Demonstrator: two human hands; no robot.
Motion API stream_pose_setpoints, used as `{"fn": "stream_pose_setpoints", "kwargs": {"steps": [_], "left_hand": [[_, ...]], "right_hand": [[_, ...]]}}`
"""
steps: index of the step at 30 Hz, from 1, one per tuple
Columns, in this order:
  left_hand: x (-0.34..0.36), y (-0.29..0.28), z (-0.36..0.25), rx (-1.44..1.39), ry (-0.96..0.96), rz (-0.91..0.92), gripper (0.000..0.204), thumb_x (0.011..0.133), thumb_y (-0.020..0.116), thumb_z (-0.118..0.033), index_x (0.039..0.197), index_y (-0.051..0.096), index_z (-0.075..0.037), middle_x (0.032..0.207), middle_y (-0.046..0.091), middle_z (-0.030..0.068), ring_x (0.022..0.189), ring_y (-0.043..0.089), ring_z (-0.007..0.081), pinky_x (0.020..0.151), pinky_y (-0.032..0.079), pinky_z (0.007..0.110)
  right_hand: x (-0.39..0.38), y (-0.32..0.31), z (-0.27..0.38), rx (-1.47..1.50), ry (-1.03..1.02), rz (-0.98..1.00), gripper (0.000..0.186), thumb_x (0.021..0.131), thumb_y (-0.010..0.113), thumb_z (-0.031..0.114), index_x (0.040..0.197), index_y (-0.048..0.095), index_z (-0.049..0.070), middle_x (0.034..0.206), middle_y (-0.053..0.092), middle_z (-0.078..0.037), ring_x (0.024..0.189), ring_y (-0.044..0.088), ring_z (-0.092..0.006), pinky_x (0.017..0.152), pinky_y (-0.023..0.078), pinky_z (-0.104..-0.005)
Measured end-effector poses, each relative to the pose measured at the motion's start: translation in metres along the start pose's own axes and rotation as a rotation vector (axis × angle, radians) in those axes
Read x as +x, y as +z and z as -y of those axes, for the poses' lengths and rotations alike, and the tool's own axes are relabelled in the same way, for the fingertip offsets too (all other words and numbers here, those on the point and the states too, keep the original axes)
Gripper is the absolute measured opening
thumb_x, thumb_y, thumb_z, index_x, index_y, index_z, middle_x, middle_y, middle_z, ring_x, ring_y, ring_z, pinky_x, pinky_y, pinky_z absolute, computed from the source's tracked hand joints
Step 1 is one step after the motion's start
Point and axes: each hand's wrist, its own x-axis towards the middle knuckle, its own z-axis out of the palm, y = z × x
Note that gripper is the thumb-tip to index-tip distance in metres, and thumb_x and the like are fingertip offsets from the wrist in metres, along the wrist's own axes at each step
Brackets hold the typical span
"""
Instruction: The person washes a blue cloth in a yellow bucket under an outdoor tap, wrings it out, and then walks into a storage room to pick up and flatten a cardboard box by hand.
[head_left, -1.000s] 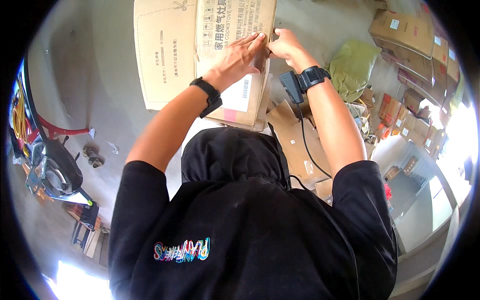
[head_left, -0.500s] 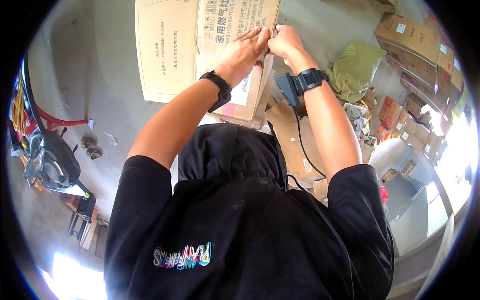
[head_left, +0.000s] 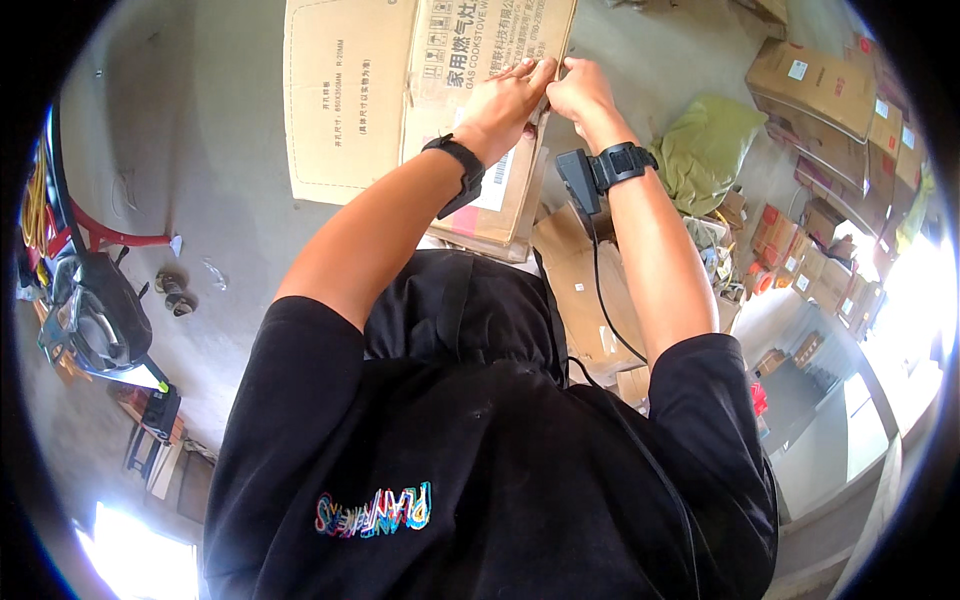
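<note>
Both hands are up at the top of the view, working on the edge of a big flat cardboard box (head_left: 440, 90) that lies on the grey floor (head_left: 200, 130). The left hand (head_left: 500, 100) presses down on the box with its fingers curled close together, right at the long edge. The right hand (head_left: 575, 90) sits just beside it, touching it, with its fingers bent in tight and pinching at that same edge. It looks like the hands are peeling or pulling something thin there, maybe tape or a flap, but that part is too small to tell. The step in hand seems to be getting that edge open, and it looks like it has only just begun. The next move would need a firm pinch and a steady pull along the edge, while the other hand keeps the box from sliding. Each wrist wears a black band, and a small black device (head_left: 580, 180) with a thin cable hangs by the right wrist; that cable could get in the way. More flat cardboard (head_left: 580, 290) lies under the arms. A green bag (head_left: 710, 150) sits to the right, with stacked brown boxes (head_left: 810, 80) beyond it. A red frame (head_left: 90, 230) stands far left, well apart.
</note>
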Motion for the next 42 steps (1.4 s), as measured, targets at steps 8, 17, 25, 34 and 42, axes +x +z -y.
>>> {"fn": "stream_pose_setpoints", "kwargs": {"steps": [8,17,25,34,42], "left_hand": [[0.004,0.009,0.014,0.035,-0.016,0.003,0.085,0.07,0.09,-0.01,0.139,0.04,-0.009,0.14,0.061,0.0194,0.123,0.065,0.0354,0.098,0.057,0.04],[-0.001,0.007,-0.01,-0.023,0.062,-0.063,0.087,0.075,0.091,-0.018,0.143,0.037,-0.005,0.145,0.057,0.0246,0.131,0.06,0.0375,0.105,0.053,0.043],[0.006,0.008,-0.004,-0.06,0.067,-0.083,0.082,0.075,0.09,-0.019,0.137,0.04,-0.001,0.134,0.065,0.0221,0.128,0.063,0.0316,0.103,0.053,0.04],[0.009,0.017,-0.001,-0.063,0.032,-0.08,0.083,0.069,0.092,-0.021,0.134,0.045,0.001,0.133,0.064,0.0145,0.125,0.064,0.0269,0.103,0.051,0.038],[-0.009,-0.012,0.033,0.01,0.148,-0.161,0.11,0.069,0.092,-0.029,0.159,0.034,-0.007,0.164,0.041,0.0133,0.155,0.032,0.0289,0.128,0.027,0.042]], "right_hand": [[0.01,0.014,-0.001,-0.1,-0.041,-0.029,0.04,0.09,0.067,0.022,0.124,0.07,0.001,0.119,0.072,-0.025,0.115,0.07,-0.0381,0.095,0.057,-0.0415],[-0.001,-0.02,-0.028,-0.016,-0.122,-0.048,0.029,0.088,0.068,0.015,0.115,0.074,0.005,0.108,0.077,-0.019,0.093,0.077,-0.0309,0.082,0.06,-0.0408],[-0.043,-0.016,-0.011,-0.416,-0.51,-0.206,0.03,0.088,0.068,0.009,0.115,0.056,0.007,0.096,0.074,-0.023,0.092,0.071,-0.0446,0.08,0.057,-0.0529],[-0.017,-0.002,0.01,-0.59,-0.334,-0.138,0.026,0.095,0.065,0.022,0.111,0.061,0.001,0.096,0.073,-0.027,0.095,0.072,-0.0456,0.082,0.058,-0.0541],[0.017,-0.012,0.013,-0.658,-0.304,0.013,0.031,0.077,0.087,0.02,0.096,0.076,-0.001,0.101,0.075,-0.025,0.1,0.073,-0.0424,0.085,0.06,-0.0494]]}}
